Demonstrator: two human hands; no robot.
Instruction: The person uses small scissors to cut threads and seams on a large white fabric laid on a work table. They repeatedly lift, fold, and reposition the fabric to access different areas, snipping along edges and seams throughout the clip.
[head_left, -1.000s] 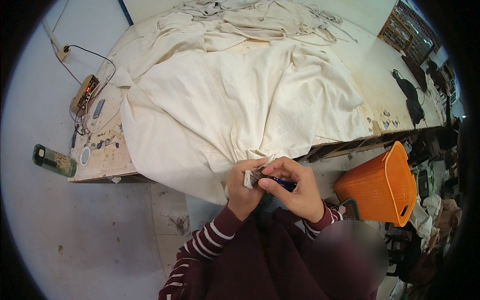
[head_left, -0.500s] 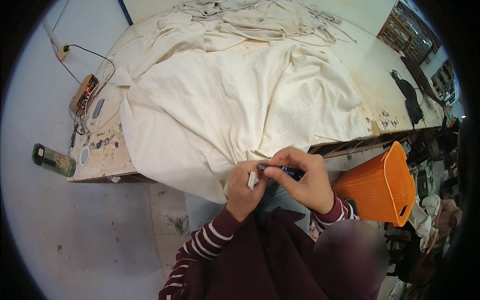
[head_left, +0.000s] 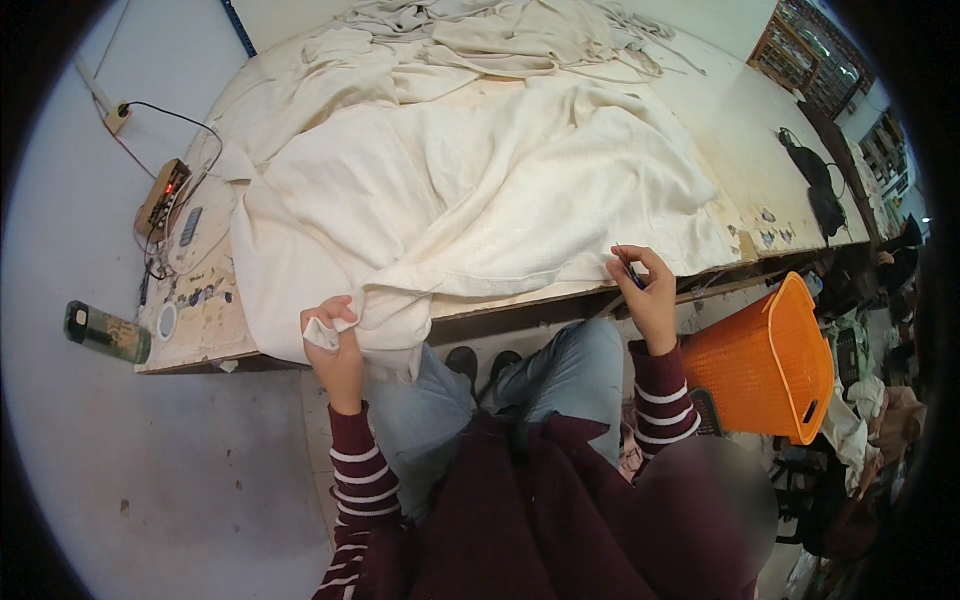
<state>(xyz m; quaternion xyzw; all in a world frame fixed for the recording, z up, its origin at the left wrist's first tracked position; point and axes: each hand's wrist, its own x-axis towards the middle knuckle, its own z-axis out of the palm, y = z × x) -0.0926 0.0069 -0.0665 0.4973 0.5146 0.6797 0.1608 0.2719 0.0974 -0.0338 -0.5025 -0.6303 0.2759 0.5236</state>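
A large cream cloth (head_left: 500,200) lies in loose folds over the table and hangs past its front edge. My left hand (head_left: 335,345) is closed on the cloth's hanging edge at the left, a bunched bit showing between the fingers. Off to the right, by the table's front edge, my right hand (head_left: 648,295) grips small thread snips (head_left: 632,275), dark blue with a thin metal tip pointing up and away. The snips are apart from the held part of the cloth, and the fingers partly hide them.
More cream and grey cloth (head_left: 520,40) is heaped at the table's back. On the left are a power strip (head_left: 165,200), a remote control (head_left: 191,226) and a green bottle (head_left: 108,332). An orange basket (head_left: 760,360) stands right; a black strappy item (head_left: 815,180) lies on the table's right side.
My hands, close together before, have moved apart: the left one leftward with the cloth edge, the right one up and right with the snips. The cloth's front edge has spread sideways.
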